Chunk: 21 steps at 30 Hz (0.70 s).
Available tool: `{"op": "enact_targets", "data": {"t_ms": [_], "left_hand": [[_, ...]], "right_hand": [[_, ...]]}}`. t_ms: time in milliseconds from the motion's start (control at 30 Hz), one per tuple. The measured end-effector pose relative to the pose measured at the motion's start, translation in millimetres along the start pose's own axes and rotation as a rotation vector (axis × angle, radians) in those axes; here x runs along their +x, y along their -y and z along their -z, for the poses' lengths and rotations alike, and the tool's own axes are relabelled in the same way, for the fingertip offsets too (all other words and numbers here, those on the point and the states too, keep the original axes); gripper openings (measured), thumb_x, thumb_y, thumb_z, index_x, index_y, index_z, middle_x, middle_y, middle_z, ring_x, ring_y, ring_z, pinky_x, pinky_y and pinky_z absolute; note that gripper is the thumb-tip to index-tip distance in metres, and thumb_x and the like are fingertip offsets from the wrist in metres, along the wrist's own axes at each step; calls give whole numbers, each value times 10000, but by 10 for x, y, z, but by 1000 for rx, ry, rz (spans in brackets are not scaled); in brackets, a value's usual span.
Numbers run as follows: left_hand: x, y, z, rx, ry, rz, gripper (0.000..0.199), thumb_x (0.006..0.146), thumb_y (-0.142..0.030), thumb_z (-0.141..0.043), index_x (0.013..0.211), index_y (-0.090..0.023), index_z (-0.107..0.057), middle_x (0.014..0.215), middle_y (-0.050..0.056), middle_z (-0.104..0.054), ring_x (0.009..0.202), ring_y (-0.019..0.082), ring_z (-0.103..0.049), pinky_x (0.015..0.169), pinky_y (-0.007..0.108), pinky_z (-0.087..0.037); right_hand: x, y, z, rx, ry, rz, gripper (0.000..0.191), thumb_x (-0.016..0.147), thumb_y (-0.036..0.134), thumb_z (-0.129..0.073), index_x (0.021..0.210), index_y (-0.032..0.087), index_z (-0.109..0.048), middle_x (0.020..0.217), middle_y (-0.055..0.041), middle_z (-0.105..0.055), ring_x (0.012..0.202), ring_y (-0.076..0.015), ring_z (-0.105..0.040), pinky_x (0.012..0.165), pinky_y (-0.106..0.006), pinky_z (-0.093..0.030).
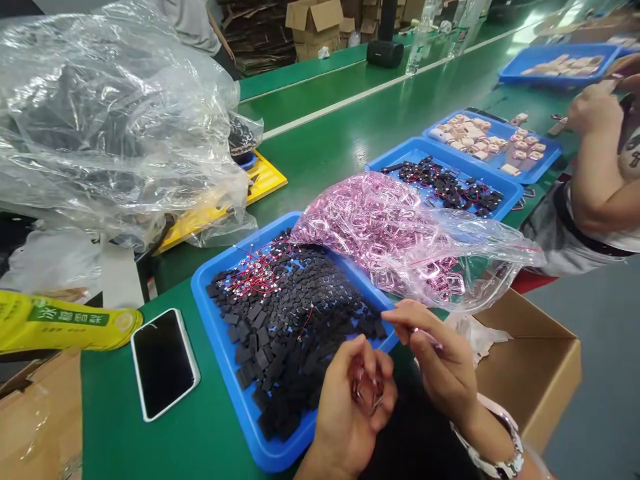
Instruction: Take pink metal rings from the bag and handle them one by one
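Note:
My left hand (pixel 350 407) is curled around a small bunch of pink wire coils (pixel 367 390), held over the near edge of a blue tray (pixel 220 347). That tray is filled with several small black square pieces (pixel 285 333) and a few red-wired parts (pixel 253 273). My right hand (pixel 440 360) hovers just right of the left, fingertips pinched on something thin and pink; what it is stays unclear. A clear bag of pink coils (pixel 395 233) lies across the tray's far right corner.
A smartphone (pixel 163 363) lies face up left of the tray, beside a yellow-green packet (pixel 65 323). Crumpled clear plastic (pixel 110 113) fills the far left. More blue trays (pixel 493 143) sit further right, where another person's hand (pixel 597 107) works. An open cardboard box (pixel 530 360) stands below the table edge.

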<state>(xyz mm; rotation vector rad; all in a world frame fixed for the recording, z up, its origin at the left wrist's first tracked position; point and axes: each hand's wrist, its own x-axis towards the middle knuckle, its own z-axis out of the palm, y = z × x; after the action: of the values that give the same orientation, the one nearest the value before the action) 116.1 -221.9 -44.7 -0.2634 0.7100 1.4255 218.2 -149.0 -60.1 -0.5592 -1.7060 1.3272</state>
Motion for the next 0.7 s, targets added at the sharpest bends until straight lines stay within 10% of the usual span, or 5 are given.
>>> {"op": "enact_targets", "data": {"t_ms": [267, 700], "left_hand": [[-222, -93, -19, 543, 82, -135, 340, 762, -413, -703, 663, -130, -544, 456, -30, -387, 360, 59, -300, 346, 170, -153], [-312, -106, -157, 683, -97, -224, 237, 690, -327, -692, 588, -131, -608, 432, -17, -392, 379, 70, -330, 381, 166, -223]], "right_hand": [[112, 140, 139, -10, 514, -78, 512, 969, 407, -374, 1449, 312, -222, 1005, -22, -475, 902, -156, -465, 835, -279, -388], [136, 166, 225, 51, 604, -36, 527, 961, 383, -444, 1434, 307, -225, 1045, -22, -488, 907, -119, -491, 845, -218, -420]]}}
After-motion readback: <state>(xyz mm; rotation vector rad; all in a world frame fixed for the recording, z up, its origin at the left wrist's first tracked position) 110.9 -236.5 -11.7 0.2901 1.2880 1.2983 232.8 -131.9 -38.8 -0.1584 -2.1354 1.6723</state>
